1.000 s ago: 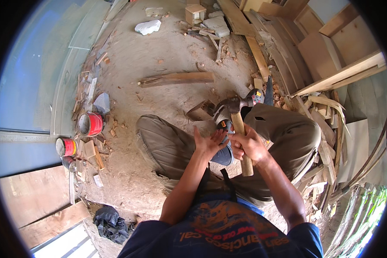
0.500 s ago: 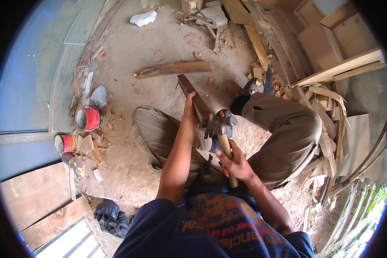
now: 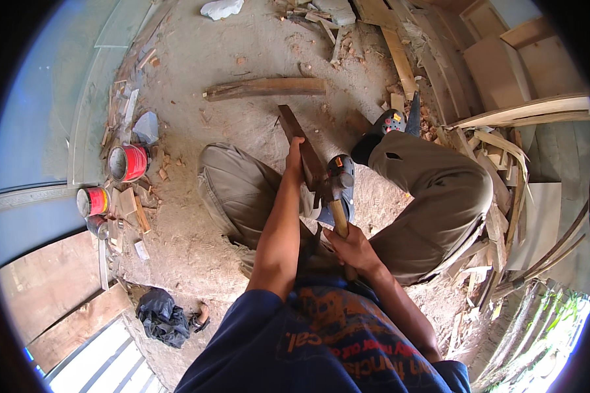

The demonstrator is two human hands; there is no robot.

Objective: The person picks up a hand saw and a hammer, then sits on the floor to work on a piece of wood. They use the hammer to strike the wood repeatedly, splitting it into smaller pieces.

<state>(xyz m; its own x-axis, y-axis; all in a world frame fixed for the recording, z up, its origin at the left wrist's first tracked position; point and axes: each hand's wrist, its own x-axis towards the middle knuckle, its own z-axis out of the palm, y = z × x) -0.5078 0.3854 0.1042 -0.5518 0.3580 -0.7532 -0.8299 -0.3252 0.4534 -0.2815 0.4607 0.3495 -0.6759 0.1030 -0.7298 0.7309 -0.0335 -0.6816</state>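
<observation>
My left hand (image 3: 295,157) is wrapped round a dark brown length of wood (image 3: 314,169), held slantwise above the ground between my legs. A thin nail-like piece sticks out sideways near the wood's far end. In my right hand (image 3: 351,247) is a claw hammer (image 3: 339,215), gripped by its pale wooden handle. The hammer's metal head is at the near end of the wood; whether they touch I cannot tell. One of my dark clogs (image 3: 345,171) shows just behind the hammer head.
A long timber (image 3: 265,88) lies on the dirt floor ahead. Red paint cans (image 3: 134,162) and wood scraps line the left side. A black plastic bag (image 3: 162,319) lies at lower left. Boards (image 3: 495,72) and offcuts crowd the right, near a dark blade (image 3: 413,114) beside my other shoe.
The hammer head has moved slightly left and down, toward the near end of the wood. The wood has tilted a little. Both hands keep their grip, and the view has shifted slightly.
</observation>
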